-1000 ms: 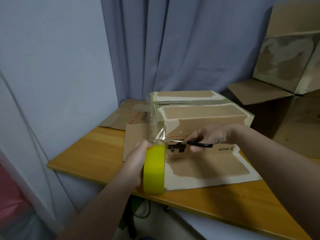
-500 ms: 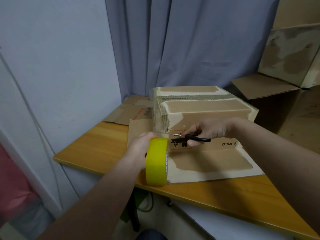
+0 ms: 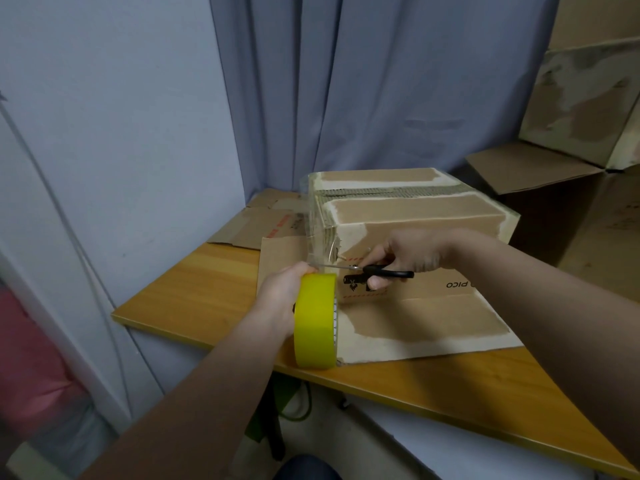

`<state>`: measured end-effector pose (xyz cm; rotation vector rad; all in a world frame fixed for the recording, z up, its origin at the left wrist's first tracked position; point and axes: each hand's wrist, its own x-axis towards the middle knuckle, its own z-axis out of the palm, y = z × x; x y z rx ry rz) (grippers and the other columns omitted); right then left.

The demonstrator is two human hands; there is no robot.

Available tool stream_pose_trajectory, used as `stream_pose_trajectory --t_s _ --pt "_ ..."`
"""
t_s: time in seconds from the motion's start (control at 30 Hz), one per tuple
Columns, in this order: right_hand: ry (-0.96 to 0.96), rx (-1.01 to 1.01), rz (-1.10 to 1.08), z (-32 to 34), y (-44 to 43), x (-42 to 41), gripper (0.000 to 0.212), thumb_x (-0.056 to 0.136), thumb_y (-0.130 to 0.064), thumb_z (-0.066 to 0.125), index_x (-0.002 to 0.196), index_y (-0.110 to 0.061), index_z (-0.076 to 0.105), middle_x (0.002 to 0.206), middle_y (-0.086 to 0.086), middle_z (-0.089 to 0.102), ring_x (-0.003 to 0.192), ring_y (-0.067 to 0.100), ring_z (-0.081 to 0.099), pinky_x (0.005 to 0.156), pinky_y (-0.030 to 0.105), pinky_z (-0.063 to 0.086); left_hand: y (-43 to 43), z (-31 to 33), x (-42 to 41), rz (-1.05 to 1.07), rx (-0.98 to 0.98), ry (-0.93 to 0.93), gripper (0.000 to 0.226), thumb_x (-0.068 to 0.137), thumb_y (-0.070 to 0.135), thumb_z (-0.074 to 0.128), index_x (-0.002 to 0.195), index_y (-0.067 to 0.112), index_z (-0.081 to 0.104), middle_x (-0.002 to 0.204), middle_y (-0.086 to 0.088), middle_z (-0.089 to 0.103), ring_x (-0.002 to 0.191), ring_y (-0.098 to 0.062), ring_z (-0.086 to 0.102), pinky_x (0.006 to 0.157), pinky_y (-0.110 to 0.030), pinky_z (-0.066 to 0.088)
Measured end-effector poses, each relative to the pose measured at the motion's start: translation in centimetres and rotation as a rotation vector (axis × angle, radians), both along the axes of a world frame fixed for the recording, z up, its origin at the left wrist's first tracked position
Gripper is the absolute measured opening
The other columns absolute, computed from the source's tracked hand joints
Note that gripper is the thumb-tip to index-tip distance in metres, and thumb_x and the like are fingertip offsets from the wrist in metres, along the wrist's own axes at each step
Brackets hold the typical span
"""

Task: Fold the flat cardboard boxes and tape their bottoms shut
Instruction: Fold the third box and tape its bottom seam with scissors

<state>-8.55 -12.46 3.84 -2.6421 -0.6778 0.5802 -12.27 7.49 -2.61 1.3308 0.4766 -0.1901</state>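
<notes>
- A pink soft-looking mass (image 3: pixel 31 358) sits low at the far left, beside a pale wall.
- An orange-brown wooden table (image 3: pixel 194 299) carries flat brown cardboard pieces (image 3: pixel 256 223) at its back left corner.
- The left hand (image 3: pixel 280 303) grips a wide yellow roll of tape (image 3: pixel 315 320), fingers curled round it and thumb on its top edge; the roll stands on edge above the table's near rim.
- A clear strip of tape (image 3: pixel 313 237) runs from the roll up the left end of the box.
- Black-handled scissors (image 3: pixel 377 271) point left at the strip just above the roll, the blades lying close together.
- The right hand (image 3: pixel 405 252) holds the scissor handles, fingers curled through and round them.
- The folded brown cardboard box (image 3: pixel 415 209) stands mid-table against the blue-grey curtain (image 3: pixel 381 81), closed flaps uppermost, other flaps spread flat at its foot.
- Open worn cardboard boxes (image 3: pixel 571 133) stand at the right.
</notes>
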Motion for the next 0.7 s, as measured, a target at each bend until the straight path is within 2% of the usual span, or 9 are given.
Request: stream_pose_trajectory --t_s 0.07,0.13,0.2,0.33,0.43,0.5,0.57,0.63,0.7 --pt "-0.01 0.028 -0.006 -0.3 0.0 0.0 0.04 0.076 -0.046 0.072 0.113 -0.032 0.069 0.091 -0.011 0.066 0.078 0.006 0.055 0.074 0.021 0.042 -0.1 0.1 0.0 0.002 0.0 0.003 0.012 0.085 0.022 0.067 0.09 0.011 0.066 0.067 -0.009 0.059 0.05 -0.023 0.06 0.046 -0.03 0.05" --pt "-0.018 0.071 -0.011 -0.7 0.1 0.1 0.031 0.078 -0.039 0.074 0.109 -0.032 0.07 0.086 -0.011 0.063 0.067 0.003 0.05 0.064 0.018 0.038 -0.1 0.3 -0.2 0.012 0.0 -0.001 0.01 0.087 0.021 0.065 0.087 0.011 0.066 0.067 -0.009 0.059 0.05 -0.022 0.059 0.043 -0.028 0.05" --pt "-0.027 0.098 -0.023 -1.2 0.1 0.3 0.028 0.077 -0.037 0.076 0.105 -0.034 0.07 0.088 -0.01 0.065 0.065 -0.001 0.051 0.061 0.014 0.037 -0.2 0.5 -0.4 0.023 -0.007 -0.009 0.009 0.087 0.019 0.064 0.085 0.011 0.066 0.065 -0.009 0.06 0.046 -0.021 0.059 0.041 -0.027 0.049" --pt "-0.088 0.108 -0.078 -2.5 0.2 0.2 0.033 0.077 -0.036 0.076 0.109 -0.029 0.071 0.078 -0.02 0.058 0.07 -0.002 0.048 0.063 0.013 0.035 -0.2 0.9 -1.0 0.036 0.01 -0.038 0.008 0.089 0.018 0.064 0.086 0.011 0.067 0.067 -0.009 0.06 0.042 -0.019 0.058 0.038 -0.025 0.047" --pt "-0.078 0.105 -0.127 -3.4 -0.1 0.0 0.03 0.078 -0.037 0.075 0.106 -0.027 0.072 0.084 -0.011 0.063 0.069 0.002 0.05 0.06 0.013 0.038 -0.2 0.8 -1.6 0.043 0.041 -0.1 0.007 0.09 0.017 0.062 0.086 0.014 0.067 0.07 -0.007 0.06 0.046 -0.017 0.058 0.038 -0.023 0.047" --pt "-0.022 0.002 -0.111 -4.1 -0.1 -0.3 0.035 0.08 -0.042 0.072 0.111 -0.027 0.069 0.093 -0.009 0.062 0.079 0.009 0.053 0.071 0.019 0.041 -0.2 0.4 -2.2 0.042 0.053 -0.155 0.006 0.09 0.018 0.062 0.091 0.015 0.067 0.074 -0.007 0.062 0.054 -0.017 0.06 0.044 -0.025 0.05" --pt "-0.005 -0.088 -0.09 -5.4 0.1 -0.5 0.043 0.08 -0.05 0.069 0.116 -0.026 0.065 0.107 -0.004 0.062 0.099 0.017 0.054 0.088 0.028 0.041 -0.1 0.0 -3.0 0.029 0.056 -0.221 0.006 0.091 0.018 0.061 0.09 0.016 0.066 0.078 -0.006 0.063 0.063 -0.018 0.06 0.053 -0.027 0.051" --pt "0.035 -0.086 -0.099 -6.7 0.2 -0.9 0.053 0.079 -0.054 0.068 0.121 -0.023 0.061 0.119 0.0 0.06 0.111 0.021 0.051 0.099 0.033 0.039 0.0 -0.3 -3.7 0.019 0.069 -0.301 0.011 0.092 0.016 0.059 0.083 0.018 0.065 0.077 -0.004 0.063 0.064 -0.016 0.059 0.057 -0.028 0.049" --pt "0.067 -0.044 -0.116 -7.7 -0.3 -1.6 0.058 0.076 -0.055 0.07 0.125 -0.024 0.059 0.124 -0.001 0.058 0.114 0.02 0.05 0.104 0.035 0.037 -0.2 -0.3 -4.4 0.013 0.115 -0.384 0.016 0.092 0.017 0.059 0.078 0.02 0.064 0.073 0.0 0.065 0.062 -0.012 0.06 0.056 -0.027 0.048"
